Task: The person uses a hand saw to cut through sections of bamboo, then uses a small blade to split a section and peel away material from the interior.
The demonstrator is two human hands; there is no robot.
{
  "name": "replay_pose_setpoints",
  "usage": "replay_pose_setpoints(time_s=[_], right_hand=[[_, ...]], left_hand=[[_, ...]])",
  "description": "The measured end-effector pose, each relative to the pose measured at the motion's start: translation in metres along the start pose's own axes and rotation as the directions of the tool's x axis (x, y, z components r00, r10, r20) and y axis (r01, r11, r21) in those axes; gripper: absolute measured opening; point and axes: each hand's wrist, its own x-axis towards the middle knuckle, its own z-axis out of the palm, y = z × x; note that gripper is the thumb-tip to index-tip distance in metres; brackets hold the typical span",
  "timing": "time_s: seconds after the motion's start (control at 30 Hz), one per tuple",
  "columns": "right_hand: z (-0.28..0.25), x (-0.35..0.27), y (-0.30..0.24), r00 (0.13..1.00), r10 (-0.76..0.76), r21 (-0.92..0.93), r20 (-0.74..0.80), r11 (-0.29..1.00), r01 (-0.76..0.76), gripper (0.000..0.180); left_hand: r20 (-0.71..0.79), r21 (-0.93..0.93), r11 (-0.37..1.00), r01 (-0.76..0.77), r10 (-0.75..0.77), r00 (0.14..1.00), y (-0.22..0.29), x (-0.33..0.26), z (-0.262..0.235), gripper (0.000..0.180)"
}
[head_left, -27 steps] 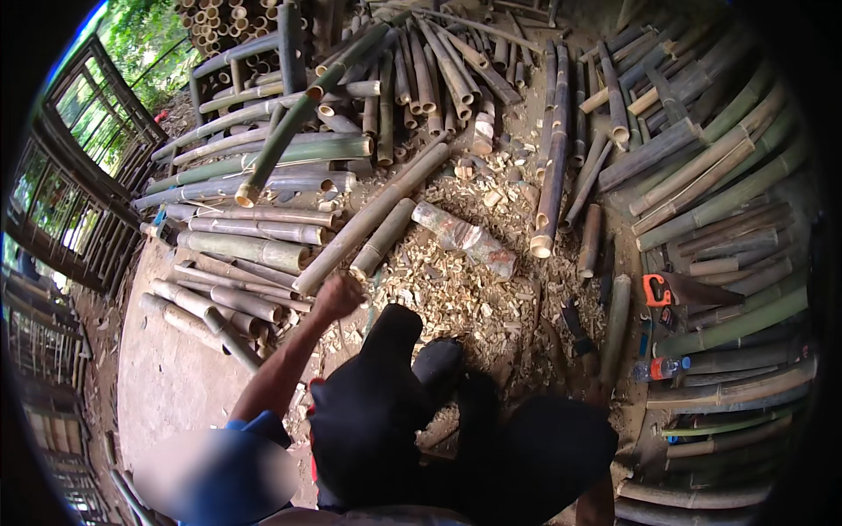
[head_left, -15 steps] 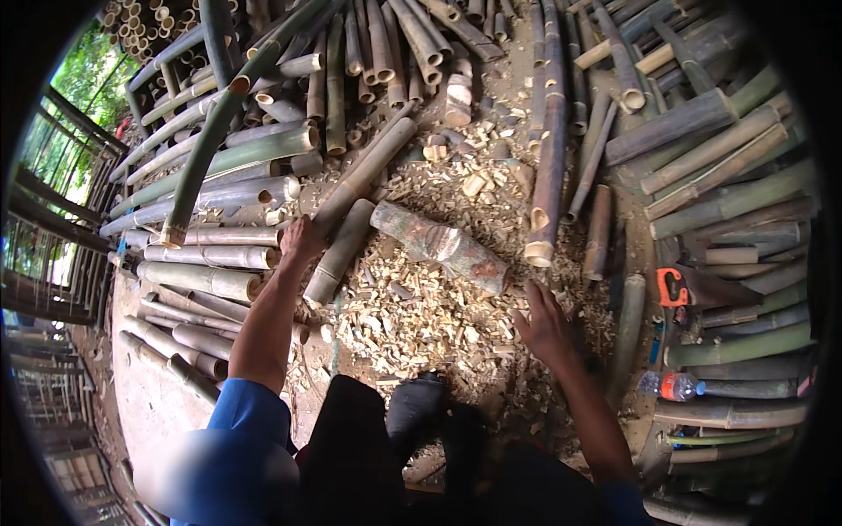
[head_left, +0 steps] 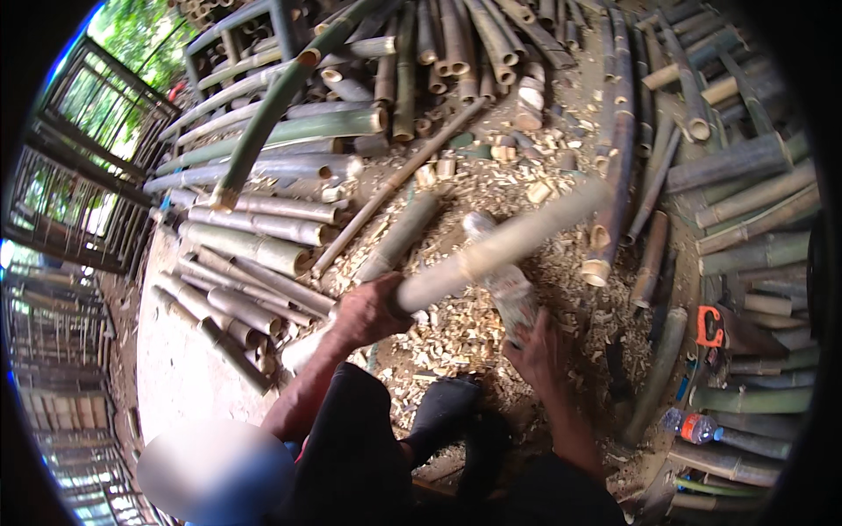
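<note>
My left hand is closed around the near end of a thick bamboo section, held raised and slanting to the far right, its far end blurred. Beneath it lies a short, rough-barked log on the wood chips; the bamboo hides its middle. My right hand is at the log's near end, with fingers along the right side and thumb at the left, gripping it. Another bamboo section lies just beyond my left hand, beside a long thin pole.
Wood chips cover the ground before my feet. Bamboo piles lie to the left and far side, more to the right. An orange-handled saw and a plastic bottle rest at the right. A green bamboo pole slants overhead left.
My left hand has lifted the bamboo section and swung it rightward over the log. My right hand has come to the log's near end, and the log has turned toward me. The view has shifted.
</note>
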Motion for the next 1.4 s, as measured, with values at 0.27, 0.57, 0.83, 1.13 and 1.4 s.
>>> replay_pose_setpoints(time_s=[0.27,0.57,0.83,1.13,1.4], right_hand=[[0.054,-0.077,0.011,0.961,0.275,0.592,-0.019,0.778,-0.211,0.097],[0.103,-0.073,0.028,0.978,0.14,0.174,-0.158,0.978,-0.112,0.089],[0.051,-0.076,0.014,0.957,0.21,0.037,-0.199,0.978,-0.207,0.072],[0.06,-0.054,0.011,0.935,-0.031,0.014,-0.353,0.999,0.038,0.07],[0.021,-0.05,0.02,0.988,0.091,0.22,-0.124,0.974,-0.062,0.072]], left_hand=[[0.024,0.167,0.922,-0.35,0.351,0.936,-0.038,0.019,0.023,0.045],[0.083,0.19,0.954,-0.23,0.218,0.972,-0.06,-0.006,0.019,0.03],[0.122,0.097,0.994,-0.049,0.037,0.992,-0.065,-0.019,0.021,0.06],[0.261,0.092,0.995,0.044,-0.066,0.963,-0.081,0.002,0.008,0.067],[0.167,0.2,0.978,-0.066,0.033,0.985,-0.066,-0.008,0.013,0.094]])
